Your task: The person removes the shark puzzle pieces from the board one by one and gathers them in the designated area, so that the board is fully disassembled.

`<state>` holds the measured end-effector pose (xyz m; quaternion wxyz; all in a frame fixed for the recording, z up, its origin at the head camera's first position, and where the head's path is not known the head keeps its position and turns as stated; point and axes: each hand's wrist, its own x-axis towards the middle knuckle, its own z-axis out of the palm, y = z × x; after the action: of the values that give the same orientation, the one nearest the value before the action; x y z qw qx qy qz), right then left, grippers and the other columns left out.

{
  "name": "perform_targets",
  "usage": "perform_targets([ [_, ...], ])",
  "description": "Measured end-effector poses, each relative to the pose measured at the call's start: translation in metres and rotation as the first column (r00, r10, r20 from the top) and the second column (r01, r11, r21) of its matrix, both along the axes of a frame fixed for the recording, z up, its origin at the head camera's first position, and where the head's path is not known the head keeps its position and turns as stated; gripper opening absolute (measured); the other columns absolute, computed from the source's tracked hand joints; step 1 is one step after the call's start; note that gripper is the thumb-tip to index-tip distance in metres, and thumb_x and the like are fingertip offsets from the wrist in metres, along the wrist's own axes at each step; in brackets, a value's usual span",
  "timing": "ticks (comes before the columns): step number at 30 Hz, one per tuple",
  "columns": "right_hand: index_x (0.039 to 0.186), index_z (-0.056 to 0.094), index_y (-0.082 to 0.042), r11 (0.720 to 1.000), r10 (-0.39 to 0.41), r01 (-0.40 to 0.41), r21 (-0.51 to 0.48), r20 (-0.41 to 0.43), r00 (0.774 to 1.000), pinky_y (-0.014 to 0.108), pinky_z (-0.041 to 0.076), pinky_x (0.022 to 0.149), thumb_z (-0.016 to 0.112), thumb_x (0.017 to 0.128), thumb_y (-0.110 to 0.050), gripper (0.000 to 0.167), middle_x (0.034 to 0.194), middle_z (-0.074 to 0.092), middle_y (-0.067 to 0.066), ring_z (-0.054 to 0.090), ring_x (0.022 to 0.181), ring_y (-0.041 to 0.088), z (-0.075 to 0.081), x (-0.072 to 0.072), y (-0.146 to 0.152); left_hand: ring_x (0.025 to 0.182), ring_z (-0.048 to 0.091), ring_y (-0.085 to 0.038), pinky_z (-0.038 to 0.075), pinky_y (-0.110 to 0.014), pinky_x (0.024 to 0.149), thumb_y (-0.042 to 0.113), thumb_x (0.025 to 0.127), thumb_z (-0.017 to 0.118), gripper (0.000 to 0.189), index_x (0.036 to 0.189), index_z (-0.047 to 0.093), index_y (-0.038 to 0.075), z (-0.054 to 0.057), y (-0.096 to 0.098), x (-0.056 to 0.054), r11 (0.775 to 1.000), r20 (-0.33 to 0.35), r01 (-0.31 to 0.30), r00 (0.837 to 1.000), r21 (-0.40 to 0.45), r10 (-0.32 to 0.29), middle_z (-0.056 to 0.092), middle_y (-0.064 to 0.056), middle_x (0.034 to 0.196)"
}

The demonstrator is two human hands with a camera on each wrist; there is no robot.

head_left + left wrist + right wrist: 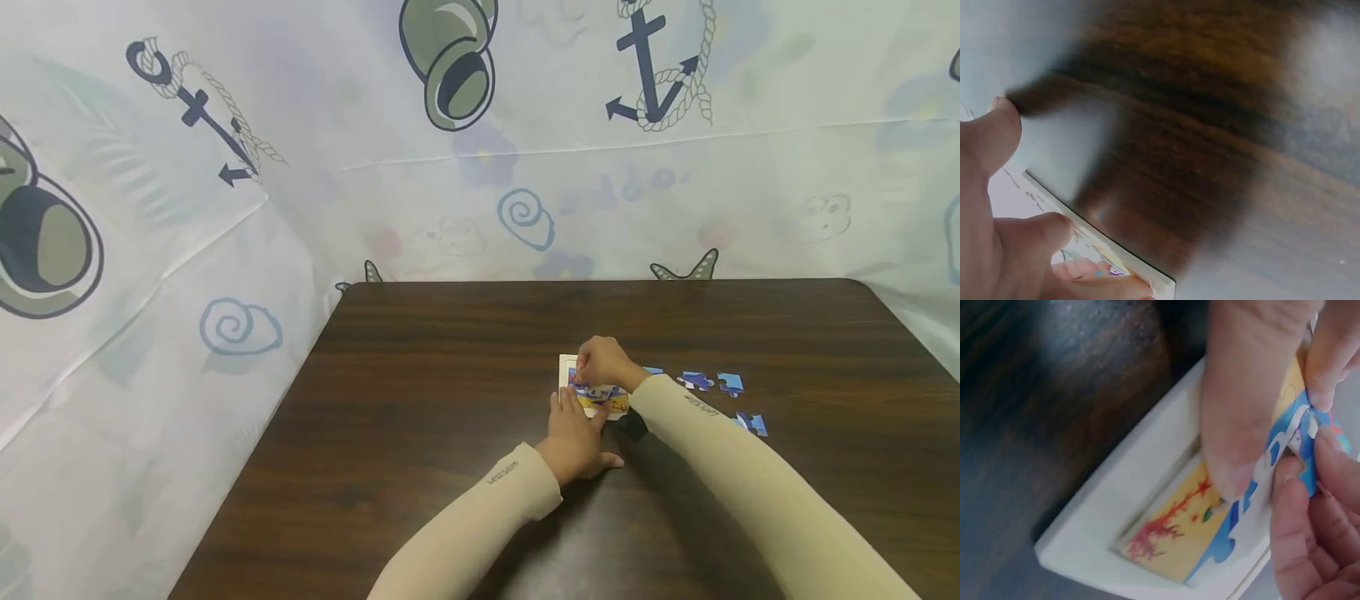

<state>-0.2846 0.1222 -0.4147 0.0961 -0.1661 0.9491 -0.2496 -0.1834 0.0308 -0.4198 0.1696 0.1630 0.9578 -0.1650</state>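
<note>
A white-framed jigsaw puzzle board [564, 368] lies on the dark table, partly filled with a yellow and blue picture. My left hand [576, 440] rests at its near edge, fingers extended; in the right wrist view one of its fingers [1241, 406] presses on the assembled yellow part, near a red coral print. Over the far part of the board, my right hand [606, 363] pinches a blue puzzle piece [1307, 464] between thumb and fingertips. That piece is right at the picture's blue edge; whether it sits in its slot is hidden by the fingers.
Loose blue puzzle pieces [697, 381] lie to the right of the board, with another group [752, 423] nearer, beside the right sleeve. A small dark object [634, 427] shows under the right forearm. A printed cloth [450, 208] hangs behind the table [420, 375].
</note>
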Motion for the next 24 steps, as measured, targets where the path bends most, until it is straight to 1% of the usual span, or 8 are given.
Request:
perform_targets([
  [5,0.070,0.061,-0.002,0.995,0.091,-0.094,-0.023,-0.113,0.989,0.026,0.047,0.064,0.068,0.079,0.000,0.011,0.072,0.065,0.010,0.054,0.067,0.016,0.000,-0.001,0.001,0.149,0.020,-0.025,0.017,-0.036,0.122,0.080,0.081,0.033,0.082,0.150,0.009,0.043,0.002,0.001,-0.005,0.999,0.008,-0.010,1.000,-0.032,0.010,0.022,-0.013,0.159],
  [8,0.071,0.062,-0.001,0.995,0.076,-0.082,-0.055,-0.111,0.991,0.026,0.048,0.065,0.069,0.079,-0.001,0.011,0.073,0.067,0.012,0.056,0.066,0.016,-0.002,-0.001,0.003,0.149,0.021,-0.025,0.018,-0.036,0.122,0.081,0.081,0.032,0.081,0.150,0.009,0.044,0.003,0.001,-0.006,0.999,-0.001,-0.006,1.000,-0.034,0.006,0.023,-0.012,0.159],
  [10,0.072,0.062,0.000,0.996,0.049,-0.056,-0.077,-0.085,0.995,0.026,0.048,0.064,0.069,0.078,-0.001,0.009,0.074,0.068,0.013,0.057,0.066,0.016,-0.004,-0.002,0.005,0.148,0.022,-0.025,0.019,-0.036,0.121,0.081,0.081,0.033,0.080,0.149,0.010,0.045,0.001,0.001,-0.006,1.000,-0.011,-0.001,1.000,-0.016,0.001,0.023,-0.012,0.159],
  [12,0.071,0.063,0.001,0.993,0.043,-0.051,-0.106,-0.083,0.996,0.027,0.049,0.065,0.069,0.077,-0.001,0.009,0.074,0.069,0.014,0.058,0.066,0.016,-0.005,-0.002,0.007,0.148,0.023,-0.026,0.020,-0.036,0.121,0.080,0.081,0.034,0.080,0.149,0.011,0.046,0.000,0.000,-0.005,1.000,-0.017,-0.003,1.000,0.017,0.003,0.023,-0.012,0.158],
  [14,0.071,0.063,0.001,0.990,0.060,-0.072,-0.120,-0.103,0.993,0.028,0.049,0.065,0.069,0.077,0.000,0.009,0.074,0.070,0.014,0.059,0.066,0.017,-0.006,-0.001,0.006,0.147,0.023,-0.027,0.021,-0.037,0.121,0.080,0.081,0.036,0.080,0.149,0.012,0.045,-0.002,-0.003,-0.005,0.999,-0.015,-0.005,1.000,0.048,0.006,0.022,-0.013,0.158],
  [17,0.070,0.062,0.002,0.984,0.112,-0.133,-0.116,-0.172,0.979,0.030,0.051,0.065,0.069,0.077,0.002,0.009,0.073,0.070,0.015,0.062,0.066,0.019,-0.005,-0.001,0.004,0.147,0.022,-0.029,0.022,-0.037,0.120,0.078,0.082,0.038,0.080,0.149,0.011,0.045,-0.001,-0.005,-0.005,0.997,-0.002,-0.015,1.000,0.075,0.015,0.021,-0.014,0.158],
  [21,0.072,0.060,0.002,0.989,0.110,-0.128,-0.071,-0.215,0.970,0.028,0.049,0.061,0.067,0.081,0.004,0.012,0.074,0.069,0.016,0.063,0.065,0.020,0.005,-0.005,0.006,0.148,0.020,-0.028,0.021,-0.036,0.121,0.077,0.082,0.039,0.081,0.150,0.009,0.045,-0.001,-0.007,-0.002,0.995,0.016,-0.034,0.999,0.093,0.032,0.017,-0.014,0.159],
  [24,0.073,0.059,0.002,0.994,0.088,-0.098,-0.054,-0.165,0.982,0.026,0.050,0.058,0.066,0.083,0.003,0.012,0.074,0.068,0.016,0.063,0.062,0.019,0.020,-0.008,0.016,0.149,0.019,-0.027,0.021,-0.036,0.121,0.078,0.082,0.040,0.081,0.149,0.008,0.046,-0.002,-0.007,0.001,0.993,0.024,-0.046,0.999,0.112,0.043,0.016,-0.013,0.160],
])
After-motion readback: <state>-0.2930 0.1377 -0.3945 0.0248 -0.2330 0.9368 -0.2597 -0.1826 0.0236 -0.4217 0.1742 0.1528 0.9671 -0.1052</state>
